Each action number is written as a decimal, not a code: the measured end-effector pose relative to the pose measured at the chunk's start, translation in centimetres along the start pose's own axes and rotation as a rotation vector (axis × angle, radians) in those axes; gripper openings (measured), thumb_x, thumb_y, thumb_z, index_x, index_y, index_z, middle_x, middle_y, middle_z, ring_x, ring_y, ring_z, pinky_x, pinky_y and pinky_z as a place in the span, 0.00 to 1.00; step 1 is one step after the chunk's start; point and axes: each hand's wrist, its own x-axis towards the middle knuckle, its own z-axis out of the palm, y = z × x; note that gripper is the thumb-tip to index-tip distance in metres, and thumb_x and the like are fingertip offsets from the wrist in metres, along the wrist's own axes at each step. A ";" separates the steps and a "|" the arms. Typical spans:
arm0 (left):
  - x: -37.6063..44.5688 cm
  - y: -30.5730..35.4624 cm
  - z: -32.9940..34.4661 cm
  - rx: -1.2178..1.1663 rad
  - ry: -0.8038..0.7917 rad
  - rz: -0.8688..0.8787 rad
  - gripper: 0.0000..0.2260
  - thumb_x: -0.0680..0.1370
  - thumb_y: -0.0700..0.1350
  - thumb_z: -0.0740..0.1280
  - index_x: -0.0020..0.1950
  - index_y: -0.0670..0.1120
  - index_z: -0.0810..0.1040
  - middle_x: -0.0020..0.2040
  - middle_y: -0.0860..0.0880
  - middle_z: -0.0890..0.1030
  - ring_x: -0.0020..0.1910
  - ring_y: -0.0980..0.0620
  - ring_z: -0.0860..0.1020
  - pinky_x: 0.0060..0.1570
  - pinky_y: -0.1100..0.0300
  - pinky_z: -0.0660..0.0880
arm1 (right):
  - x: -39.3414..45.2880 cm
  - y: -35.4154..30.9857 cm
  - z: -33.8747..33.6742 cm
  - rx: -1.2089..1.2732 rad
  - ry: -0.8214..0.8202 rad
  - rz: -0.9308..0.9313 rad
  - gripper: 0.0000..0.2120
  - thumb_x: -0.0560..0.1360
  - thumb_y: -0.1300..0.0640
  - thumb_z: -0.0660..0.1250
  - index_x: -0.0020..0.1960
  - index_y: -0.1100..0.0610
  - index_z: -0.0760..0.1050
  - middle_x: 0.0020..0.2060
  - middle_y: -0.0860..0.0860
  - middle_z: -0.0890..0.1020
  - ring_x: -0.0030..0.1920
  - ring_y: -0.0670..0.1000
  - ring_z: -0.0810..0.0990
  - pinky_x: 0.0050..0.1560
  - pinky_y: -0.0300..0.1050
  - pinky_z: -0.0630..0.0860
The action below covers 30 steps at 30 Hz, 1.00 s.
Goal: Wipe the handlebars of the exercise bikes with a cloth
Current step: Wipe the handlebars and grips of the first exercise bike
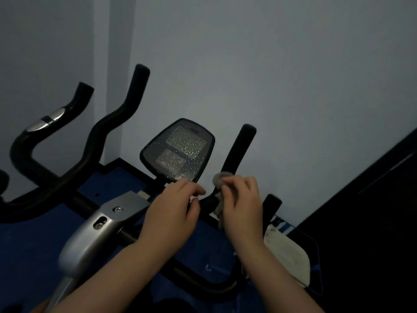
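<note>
Dim light; detail is poor. Right hand (242,199) clamps a grey cloth (220,180) around the bar (239,150) at 3 o'clock of the console (178,150); the cloth is mostly hidden by fingers. Left hand (173,206) curls loosely, gripping nothing, just left of the bar. Second handlebar (110,123) at 9 o'clock, cut off left. Open wall (293,75) above.
</note>
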 end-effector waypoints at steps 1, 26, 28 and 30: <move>0.5 0.3 0.3 -0.013 0.007 -0.017 0.09 0.76 0.43 0.64 0.53 0.53 0.77 0.49 0.59 0.76 0.48 0.57 0.75 0.50 0.53 0.75 | 0.2 0.1 -0.7 -0.025 -0.052 -0.022 0.04 0.77 0.58 0.65 0.48 0.51 0.77 0.45 0.46 0.73 0.43 0.43 0.74 0.40 0.33 0.67; 1.1 0.9 1.4 0.236 -0.019 -0.055 0.11 0.77 0.55 0.60 0.51 0.52 0.79 0.45 0.55 0.77 0.43 0.55 0.76 0.40 0.57 0.72 | 4.3 0.7 -0.4 0.340 0.330 0.060 0.16 0.76 0.59 0.67 0.64 0.55 0.77 0.43 0.50 0.77 0.42 0.36 0.75 0.45 0.29 0.72; 1.2 0.8 1.4 0.235 -0.018 -0.061 0.11 0.78 0.55 0.60 0.51 0.52 0.78 0.45 0.55 0.77 0.44 0.55 0.76 0.41 0.57 0.72 | 6.2 0.8 -1.6 0.320 0.395 -0.014 0.15 0.75 0.60 0.68 0.62 0.56 0.77 0.44 0.50 0.77 0.42 0.35 0.75 0.47 0.26 0.71; 1.1 0.8 1.5 0.246 -0.004 -0.069 0.11 0.78 0.55 0.60 0.51 0.52 0.78 0.46 0.55 0.77 0.44 0.55 0.76 0.41 0.58 0.72 | 7.2 0.2 -2.0 0.292 0.404 -0.113 0.16 0.76 0.61 0.67 0.63 0.57 0.76 0.45 0.50 0.75 0.41 0.39 0.74 0.47 0.24 0.70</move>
